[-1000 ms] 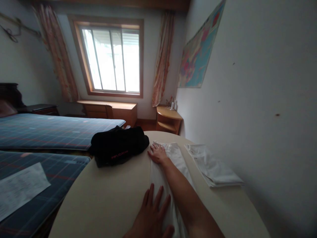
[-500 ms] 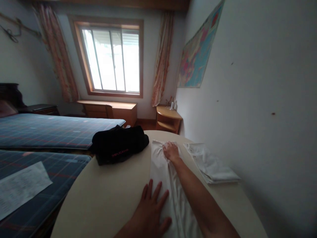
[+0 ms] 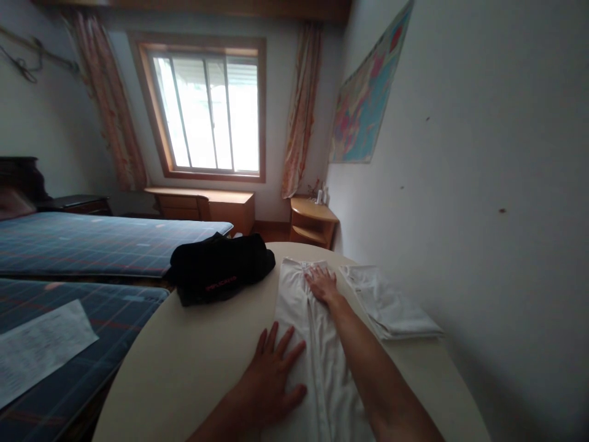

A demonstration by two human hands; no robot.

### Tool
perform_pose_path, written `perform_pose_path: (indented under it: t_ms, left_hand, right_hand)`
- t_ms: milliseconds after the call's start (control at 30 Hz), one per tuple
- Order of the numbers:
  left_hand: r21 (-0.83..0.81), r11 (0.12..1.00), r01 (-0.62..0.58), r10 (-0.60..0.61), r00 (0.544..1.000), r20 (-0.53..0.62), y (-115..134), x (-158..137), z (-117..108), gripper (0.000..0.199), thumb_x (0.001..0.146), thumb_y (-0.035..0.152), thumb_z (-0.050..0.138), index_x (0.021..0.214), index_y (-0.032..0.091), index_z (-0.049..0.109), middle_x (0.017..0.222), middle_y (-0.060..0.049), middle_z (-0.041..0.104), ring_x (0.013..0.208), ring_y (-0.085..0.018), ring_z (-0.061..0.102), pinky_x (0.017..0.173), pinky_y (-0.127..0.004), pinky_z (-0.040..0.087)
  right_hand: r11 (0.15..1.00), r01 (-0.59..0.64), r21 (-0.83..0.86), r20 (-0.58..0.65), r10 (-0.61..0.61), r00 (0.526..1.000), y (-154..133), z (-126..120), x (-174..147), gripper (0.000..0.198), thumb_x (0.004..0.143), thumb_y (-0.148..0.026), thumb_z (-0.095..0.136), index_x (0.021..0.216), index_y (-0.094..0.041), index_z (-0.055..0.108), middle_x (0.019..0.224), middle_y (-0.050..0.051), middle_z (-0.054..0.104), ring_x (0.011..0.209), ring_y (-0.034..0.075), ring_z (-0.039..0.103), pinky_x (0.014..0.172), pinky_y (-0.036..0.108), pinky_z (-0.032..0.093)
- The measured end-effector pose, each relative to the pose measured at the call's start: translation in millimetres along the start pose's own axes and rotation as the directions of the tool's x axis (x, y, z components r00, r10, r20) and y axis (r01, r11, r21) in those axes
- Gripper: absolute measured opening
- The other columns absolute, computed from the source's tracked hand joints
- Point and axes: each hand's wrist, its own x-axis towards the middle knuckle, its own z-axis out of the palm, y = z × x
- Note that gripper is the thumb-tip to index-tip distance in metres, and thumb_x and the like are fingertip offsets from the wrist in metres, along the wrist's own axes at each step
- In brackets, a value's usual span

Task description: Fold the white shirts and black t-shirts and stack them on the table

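Note:
A long white garment (image 3: 294, 294), which looks like a pair of trousers, lies lengthwise on the round cream table (image 3: 184, 356). Its far end is gathered like a waistband, and creases run down its length. My left hand (image 3: 276, 374) rests palm down on its near left part, fingers spread. Farther away, my right hand (image 3: 323, 284) lies flat near the gathered end with its fingers apart. My right forearm covers part of the cloth. Just right of that hand sits a folded white cloth item (image 3: 391, 307), not touched by either hand.
A folded black garment (image 3: 221, 264) with red lettering lies at the table's far left. Beds with plaid mattresses (image 3: 115, 239) stand to the left, one bearing a printed paper sheet (image 3: 46, 347). The white wall (image 3: 483, 245) is close on the right.
My right hand has gone from bunched fingers on the fabric to flat, spread ones, shifting slightly right. My left hand has slid a little left and away from me. The garment's far end looks smoother.

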Motion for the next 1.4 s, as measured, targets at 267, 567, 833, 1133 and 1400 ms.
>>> perform_pose_path:
  t_ms: [267,567,833,1133,1400]
  left_hand:
    - [0.062,0.997,-0.047,0.052,0.995,-0.082,-14,7,8,0.073,0.087,0.051,0.055,0.152,0.032,0.027,0.162,-0.007,0.016,0.147,-0.039,0.002,0.117,-0.061,0.007]
    - [0.048,0.997,-0.059,0.070,0.957,-0.283,-3,8,14,0.052,0.089,0.036,0.055,0.139,0.028,0.047,0.146,-0.004,0.049,0.137,-0.025,0.039,0.120,-0.049,0.014]
    - [0.013,0.999,-0.039,0.041,0.954,-0.297,-3,9,17,0.052,0.091,0.035,0.052,0.141,0.025,0.046,0.148,-0.006,0.046,0.137,-0.025,0.040,0.118,-0.049,0.020]
    - [0.008,0.998,-0.070,0.070,0.966,-0.247,-8,9,18,0.054,0.090,0.033,0.053,0.142,0.021,0.045,0.153,-0.009,0.039,0.143,-0.028,0.031,0.117,-0.048,0.025]
    - [-0.072,0.972,-0.224,0.213,0.967,-0.136,5,-19,2,0.055,0.086,0.032,0.059,0.139,0.020,0.048,0.149,-0.010,0.046,0.140,-0.029,0.037,0.115,-0.045,0.032]
  right_hand:
    - [0.976,0.216,0.007,-0.006,-0.216,0.976,-27,-6,-90,0.057,0.097,-0.053,0.033,0.149,-0.029,0.036,0.159,0.007,0.027,0.145,0.029,0.022,0.115,0.051,0.015]
    - [0.984,0.175,0.035,0.188,-0.179,0.966,-25,10,-116,0.066,0.095,-0.064,0.020,0.154,-0.036,0.014,0.164,0.003,-0.001,0.148,0.036,-0.007,0.111,0.065,0.001]
    - [0.993,0.114,0.008,0.060,-0.114,0.992,-30,5,-58,0.059,0.097,-0.057,0.026,0.152,-0.034,0.028,0.163,0.003,0.013,0.148,0.030,0.007,0.115,0.055,0.004]
    - [0.986,0.163,0.027,-0.126,-0.158,0.979,-31,1,-120,0.058,0.101,-0.048,0.026,0.148,-0.017,0.038,0.156,0.012,0.033,0.142,0.027,0.030,0.116,0.048,0.018]
    - [0.929,0.361,0.084,0.032,-0.364,0.931,5,-6,-268,0.060,0.099,-0.055,0.029,0.149,-0.022,0.038,0.156,0.008,0.034,0.146,0.027,0.023,0.119,0.052,0.014]
